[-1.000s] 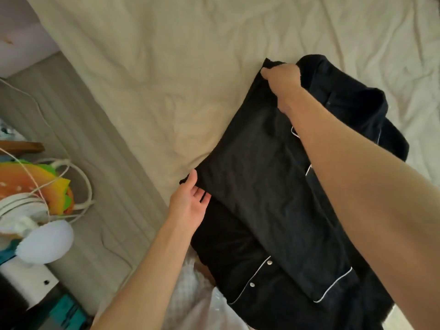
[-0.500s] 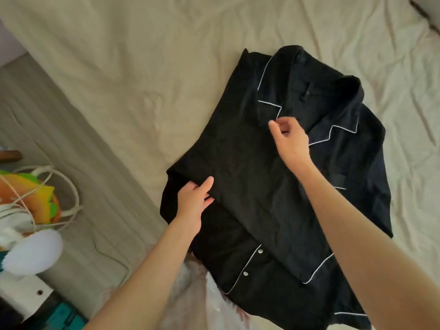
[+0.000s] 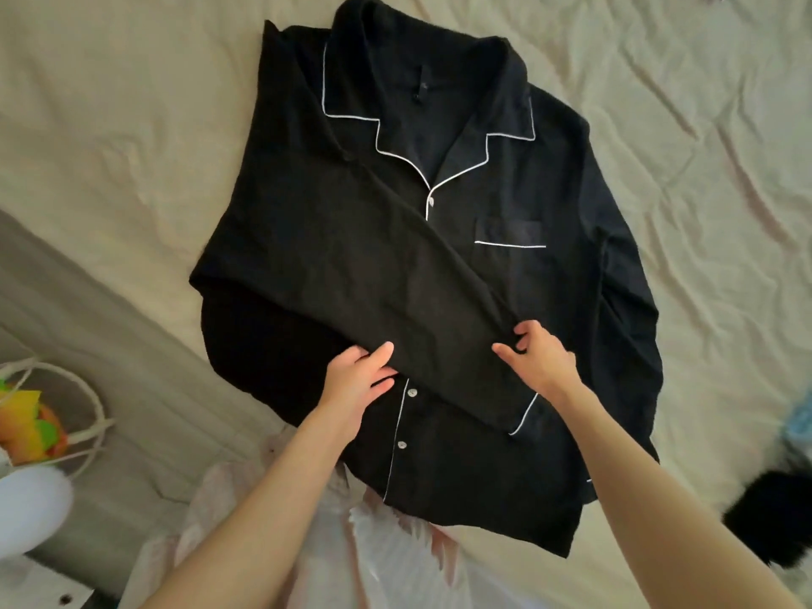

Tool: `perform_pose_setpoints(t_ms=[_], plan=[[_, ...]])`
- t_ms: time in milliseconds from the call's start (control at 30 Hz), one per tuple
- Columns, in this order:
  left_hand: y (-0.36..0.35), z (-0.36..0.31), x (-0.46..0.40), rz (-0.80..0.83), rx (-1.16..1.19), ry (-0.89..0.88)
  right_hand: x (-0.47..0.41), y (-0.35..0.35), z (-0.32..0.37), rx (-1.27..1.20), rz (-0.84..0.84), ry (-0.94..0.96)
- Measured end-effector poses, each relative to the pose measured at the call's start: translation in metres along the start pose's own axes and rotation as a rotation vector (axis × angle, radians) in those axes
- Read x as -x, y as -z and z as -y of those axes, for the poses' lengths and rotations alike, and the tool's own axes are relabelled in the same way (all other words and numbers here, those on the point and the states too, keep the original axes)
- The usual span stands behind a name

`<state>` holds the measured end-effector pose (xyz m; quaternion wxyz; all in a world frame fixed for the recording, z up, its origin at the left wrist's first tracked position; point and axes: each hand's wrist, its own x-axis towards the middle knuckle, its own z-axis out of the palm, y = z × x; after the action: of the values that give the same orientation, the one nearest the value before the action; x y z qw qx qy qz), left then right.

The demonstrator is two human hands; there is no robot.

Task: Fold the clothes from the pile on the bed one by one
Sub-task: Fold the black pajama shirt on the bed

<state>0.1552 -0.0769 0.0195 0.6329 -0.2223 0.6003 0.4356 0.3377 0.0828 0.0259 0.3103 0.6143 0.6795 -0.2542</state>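
Note:
A black pyjama shirt (image 3: 518,204) with white piping lies front-up on the cream bed sheet (image 3: 110,125), collar pointing away from me. Its left sleeve (image 3: 395,292) is folded diagonally across the chest, cuff near the buttons. My left hand (image 3: 358,380) holds the sleeve's lower edge, thumb on top and fingers beneath the cloth. My right hand (image 3: 538,360) pinches the sleeve's other edge close to the cuff. The shirt's right sleeve hangs straight down the right side.
The bed's edge runs diagonally at the lower left, with grey floor (image 3: 88,367) beyond. A white fan and colourful item (image 3: 30,428) stand on the floor at left. Dark and pale blue clothes (image 3: 786,520) lie at the right edge.
The view has shifted so the whole shirt shows. My right hand came down from the collar to the sleeve near the cuff. My left hand slid along the sleeve's edge toward the buttons.

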Motion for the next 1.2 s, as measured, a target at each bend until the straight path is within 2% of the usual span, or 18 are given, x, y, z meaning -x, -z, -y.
perform_pose_setpoints(t_ms=[100, 233, 333, 400, 433, 500, 567, 633, 733, 833, 900, 967, 1033, 1067, 1133, 1200], plan=[[-0.025, 0.032, 0.004, -0.061, -0.001, -0.046, -0.001, -0.009, -0.032, 0.038, 0.091, 0.038], [-0.061, 0.070, 0.003, -0.331, -0.036, -0.170, 0.001, -0.018, -0.069, -0.039, 0.184, 0.107], [-0.074, 0.089, 0.004, -0.524, -0.038, -0.330, 0.008, -0.021, -0.092, -0.192, 0.119, 0.140], [-0.081, 0.099, 0.008, -0.581, -0.013, -0.405, 0.014, -0.024, -0.104, -0.234, 0.024, 0.143], [-0.085, 0.103, 0.010, -0.556, 0.028, -0.397, 0.017, -0.027, -0.110, -0.231, -0.046, 0.132], [-0.093, 0.115, 0.013, -0.405, 0.091, -0.290, 0.019, -0.033, -0.117, -0.263, -0.181, 0.093], [-0.105, 0.130, 0.016, -0.238, 0.038, -0.154, 0.018, -0.037, -0.124, -0.313, -0.174, 0.077], [-0.115, 0.144, 0.017, -0.136, -0.005, -0.044, 0.014, -0.040, -0.129, -0.380, -0.086, 0.055], [-0.128, 0.160, 0.018, -0.095, 0.019, 0.054, 0.015, -0.034, -0.138, -0.502, -0.054, 0.007], [-0.135, 0.173, 0.020, -0.114, 0.001, 0.078, 0.020, -0.034, -0.163, -0.578, -0.152, 0.021], [-0.139, 0.181, 0.025, -0.254, -0.179, -0.014, 0.025, -0.038, -0.185, -0.580, -0.307, -0.031], [-0.142, 0.185, 0.033, -0.462, -0.438, -0.237, 0.028, -0.041, -0.210, -0.507, -0.439, -0.156], [-0.144, 0.188, 0.042, -0.550, -0.696, -0.493, 0.027, -0.042, -0.235, -0.421, -0.413, -0.297], [-0.144, 0.190, 0.043, -0.526, -0.838, -0.615, 0.026, -0.044, -0.245, -0.442, -0.348, -0.359], [-0.146, 0.195, 0.040, -0.338, -1.180, -0.728, 0.022, -0.049, -0.261, -0.616, -0.195, -0.472], [-0.149, 0.197, 0.034, -0.078, -1.486, -0.613, 0.022, -0.047, -0.269, -0.838, -0.108, -0.530]])
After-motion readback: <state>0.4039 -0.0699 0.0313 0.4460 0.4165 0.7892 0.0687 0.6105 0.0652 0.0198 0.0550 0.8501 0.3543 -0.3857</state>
